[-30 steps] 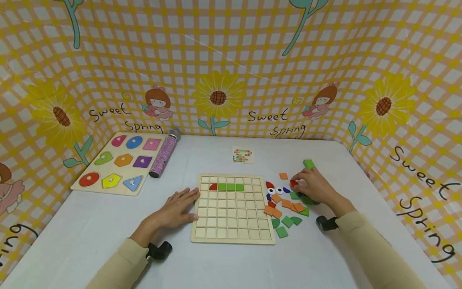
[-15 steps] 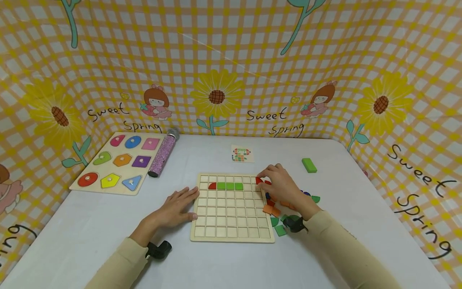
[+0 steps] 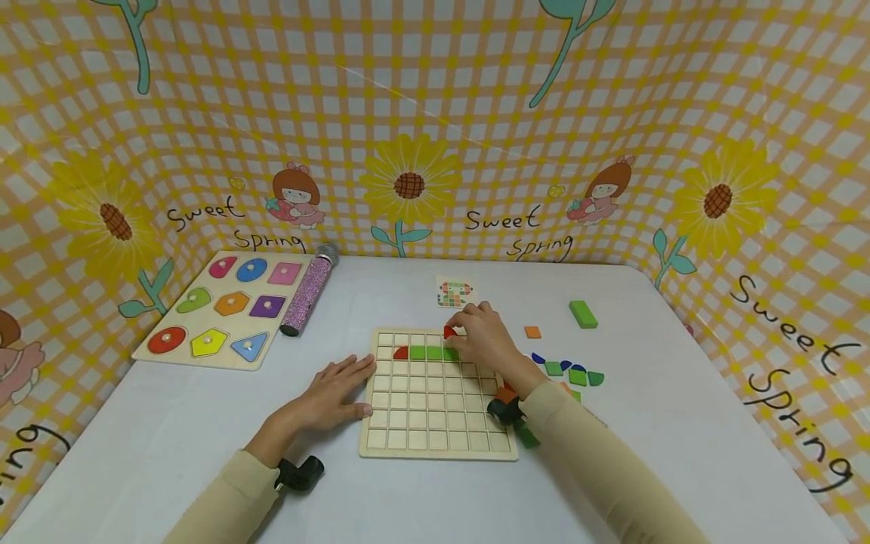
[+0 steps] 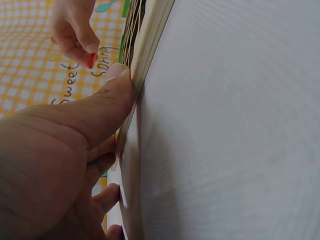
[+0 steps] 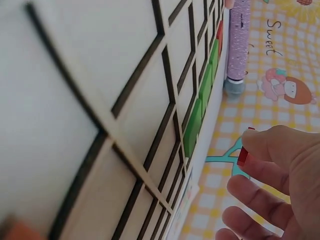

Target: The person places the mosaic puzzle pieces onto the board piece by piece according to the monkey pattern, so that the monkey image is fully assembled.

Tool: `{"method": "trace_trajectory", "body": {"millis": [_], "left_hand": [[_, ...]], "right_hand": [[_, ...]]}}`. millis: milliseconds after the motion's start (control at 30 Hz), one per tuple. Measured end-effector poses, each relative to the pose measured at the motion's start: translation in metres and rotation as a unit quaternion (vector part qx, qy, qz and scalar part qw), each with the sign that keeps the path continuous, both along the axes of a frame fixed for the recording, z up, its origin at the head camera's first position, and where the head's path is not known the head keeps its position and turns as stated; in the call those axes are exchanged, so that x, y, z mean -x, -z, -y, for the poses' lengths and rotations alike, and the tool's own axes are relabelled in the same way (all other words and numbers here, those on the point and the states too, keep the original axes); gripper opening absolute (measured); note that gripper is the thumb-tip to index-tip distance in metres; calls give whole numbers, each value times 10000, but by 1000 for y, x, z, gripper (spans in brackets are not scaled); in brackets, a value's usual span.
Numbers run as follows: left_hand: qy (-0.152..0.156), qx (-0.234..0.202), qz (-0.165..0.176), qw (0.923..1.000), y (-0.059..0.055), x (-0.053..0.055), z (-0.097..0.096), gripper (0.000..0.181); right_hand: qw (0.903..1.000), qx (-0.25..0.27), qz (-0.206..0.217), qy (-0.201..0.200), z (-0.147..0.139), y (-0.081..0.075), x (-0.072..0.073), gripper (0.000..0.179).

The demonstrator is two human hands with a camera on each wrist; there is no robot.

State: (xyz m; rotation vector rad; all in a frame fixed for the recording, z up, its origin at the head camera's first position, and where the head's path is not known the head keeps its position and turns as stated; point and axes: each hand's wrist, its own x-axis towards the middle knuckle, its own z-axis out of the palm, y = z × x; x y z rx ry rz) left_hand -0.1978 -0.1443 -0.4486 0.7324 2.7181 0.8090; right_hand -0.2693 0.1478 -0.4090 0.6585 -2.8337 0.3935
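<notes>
A wooden grid board [image 3: 435, 415] lies on the table, with a red rounded piece [image 3: 401, 353] and green square tiles [image 3: 433, 353] in a row near its far side. My left hand [image 3: 333, 397] rests at the board's left edge; in the left wrist view the thumb [image 4: 112, 95] touches that edge. Over the far right part of the board, my right hand [image 3: 482, 338] pinches a small red piece [image 5: 243, 156] between thumb and index finger. That piece is held above the grid, apart from it. The right hand hides some cells beneath it.
Loose green, blue and orange pieces [image 3: 595, 378] lie right of the board, partly behind the right forearm. Beyond them are an orange square [image 3: 533, 332] and a green block [image 3: 583, 314]. A pattern card [image 3: 448, 287], a glittery microphone [image 3: 309, 295] and a shape puzzle [image 3: 204, 319] lie farther back.
My right hand has moved left from the loose pieces to above the board, carrying the red piece. The left hand stays at the board's edge.
</notes>
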Motion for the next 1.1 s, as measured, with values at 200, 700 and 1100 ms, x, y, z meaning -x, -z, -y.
{"method": "trace_trajectory", "body": {"millis": [200,700,1100], "left_hand": [[8,35,-16,10000,1,0,1,72],[-16,114,30,9999,0,1,-1,73],[-20,126,24,9999,-1,0,0,73]], "right_hand": [[10000,-56,-2,54,4,4,8,22],[9983,-418,-411,17,-21,7,22,22],[9966,-599,432,-355,-36,7,10,24]]}}
